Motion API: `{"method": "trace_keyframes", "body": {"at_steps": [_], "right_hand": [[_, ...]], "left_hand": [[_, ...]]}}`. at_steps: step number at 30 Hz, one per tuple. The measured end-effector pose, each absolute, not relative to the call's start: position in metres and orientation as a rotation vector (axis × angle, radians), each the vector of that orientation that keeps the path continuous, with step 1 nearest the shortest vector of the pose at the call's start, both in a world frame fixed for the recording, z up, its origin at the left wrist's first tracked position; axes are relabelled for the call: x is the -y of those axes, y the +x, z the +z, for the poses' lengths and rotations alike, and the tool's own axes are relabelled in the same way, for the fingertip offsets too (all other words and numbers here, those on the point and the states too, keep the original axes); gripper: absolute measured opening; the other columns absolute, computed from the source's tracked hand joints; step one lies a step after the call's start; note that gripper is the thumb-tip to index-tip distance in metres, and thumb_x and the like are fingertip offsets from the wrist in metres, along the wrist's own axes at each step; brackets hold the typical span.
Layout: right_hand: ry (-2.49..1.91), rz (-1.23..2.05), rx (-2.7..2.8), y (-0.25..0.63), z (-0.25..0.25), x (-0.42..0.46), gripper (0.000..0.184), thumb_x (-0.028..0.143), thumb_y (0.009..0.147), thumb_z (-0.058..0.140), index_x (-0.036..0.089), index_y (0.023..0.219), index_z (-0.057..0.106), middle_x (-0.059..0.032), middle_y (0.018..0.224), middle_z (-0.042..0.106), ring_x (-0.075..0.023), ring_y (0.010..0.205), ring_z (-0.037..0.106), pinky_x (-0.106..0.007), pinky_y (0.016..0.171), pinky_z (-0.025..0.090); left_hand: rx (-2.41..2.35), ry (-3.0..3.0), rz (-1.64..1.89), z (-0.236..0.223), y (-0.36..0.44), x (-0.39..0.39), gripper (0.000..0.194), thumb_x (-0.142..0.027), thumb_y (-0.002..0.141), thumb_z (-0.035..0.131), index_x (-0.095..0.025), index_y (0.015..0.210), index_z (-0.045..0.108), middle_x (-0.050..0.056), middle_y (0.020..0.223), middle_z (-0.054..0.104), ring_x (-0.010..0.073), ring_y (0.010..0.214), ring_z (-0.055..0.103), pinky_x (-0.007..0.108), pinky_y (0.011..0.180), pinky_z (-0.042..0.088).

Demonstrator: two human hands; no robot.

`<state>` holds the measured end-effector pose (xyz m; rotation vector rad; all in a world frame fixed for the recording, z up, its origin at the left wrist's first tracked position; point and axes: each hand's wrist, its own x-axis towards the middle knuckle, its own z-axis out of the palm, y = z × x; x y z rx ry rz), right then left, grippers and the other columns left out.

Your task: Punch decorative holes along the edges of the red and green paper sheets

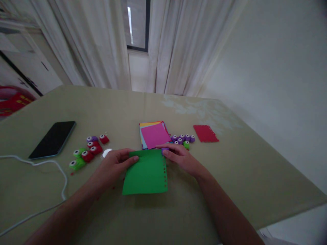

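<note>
A green paper sheet (145,175) lies on the table in front of me, with a row of small punched holes along its right edge. My left hand (116,163) rests on its top left corner, fingers pressing the paper down. My right hand (178,156) is at the top right corner, fingers closed around a small purple punch (165,150) that sits on the sheet's edge. A stack of coloured paper (154,135) with a pink sheet on top lies just beyond.
Several purple and green punches (182,139) sit right of the stack, with a red punched sheet (205,133) further right. Red, green and purple punches (88,152) cluster at the left, near a black phone (53,139) and a white cable (48,163). Curtains hang behind.
</note>
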<state>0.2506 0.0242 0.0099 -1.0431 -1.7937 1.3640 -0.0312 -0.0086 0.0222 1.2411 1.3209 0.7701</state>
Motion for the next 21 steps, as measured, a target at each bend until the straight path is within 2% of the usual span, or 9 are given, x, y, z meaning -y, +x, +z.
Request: {"method": "trace_keyframes", "body": {"at_steps": [5, 11, 13, 18, 21], "right_hand": [[-1.074, 1.378, 1.822, 0.2506, 0.0125, -0.0228, 0.040, 0.058, 0.102, 0.065, 0.026, 0.121, 0.081, -0.0058, 0.114, 0.078, -0.0236, 0.102, 0.068, -0.036, 0.093, 0.053], [-1.125, 1.355, 1.848, 0.2503, 0.0148, -0.0228, 0.043, 0.061, 0.103, 0.062, 0.024, 0.107, 0.083, -0.0051, 0.099, 0.076, -0.0224, 0.092, 0.065, -0.034, 0.087, 0.051], [-1.108, 1.370, 1.844, 0.2501, 0.0153, -0.0229, 0.042, 0.061, 0.102, 0.063, 0.025, 0.111, 0.083, -0.0050, 0.100, 0.077, -0.0232, 0.095, 0.067, -0.035, 0.089, 0.052], [-1.069, 1.395, 1.818, 0.2494, 0.0167, -0.0227, 0.041, 0.061, 0.101, 0.064, 0.029, 0.119, 0.082, -0.0055, 0.119, 0.079, -0.0269, 0.112, 0.069, -0.042, 0.104, 0.051], [-1.078, 1.387, 1.837, 0.2496, 0.0161, -0.0227, 0.041, 0.062, 0.102, 0.063, 0.029, 0.115, 0.083, -0.0057, 0.113, 0.079, -0.0272, 0.111, 0.069, -0.043, 0.103, 0.052]], "left_hand": [[-1.299, 1.183, 0.759, 0.0158, -0.0311, 0.0097, 0.035, -0.056, 0.079, 0.081, -0.024, 0.093, 0.083, 0.006, 0.093, 0.086, 0.0309, 0.085, 0.079, 0.036, 0.073, 0.060], [-1.309, 1.168, 0.749, 0.0203, -0.0297, 0.0106, 0.036, -0.056, 0.076, 0.083, -0.024, 0.090, 0.084, 0.007, 0.090, 0.086, 0.0314, 0.083, 0.079, 0.037, 0.072, 0.060], [-1.304, 1.168, 0.742, 0.0219, -0.0291, 0.0102, 0.034, -0.056, 0.075, 0.083, -0.024, 0.088, 0.083, 0.007, 0.087, 0.086, 0.0309, 0.080, 0.079, 0.036, 0.069, 0.059], [-1.333, 1.167, 0.729, 0.0237, -0.0274, 0.0094, 0.033, -0.057, 0.072, 0.082, -0.025, 0.083, 0.082, 0.006, 0.081, 0.084, 0.0313, 0.077, 0.078, 0.035, 0.064, 0.058], [-1.323, 1.190, 0.741, 0.0229, -0.0276, 0.0093, 0.032, -0.056, 0.074, 0.081, -0.025, 0.080, 0.081, 0.005, 0.080, 0.084, 0.0304, 0.077, 0.077, 0.034, 0.065, 0.057]]}}
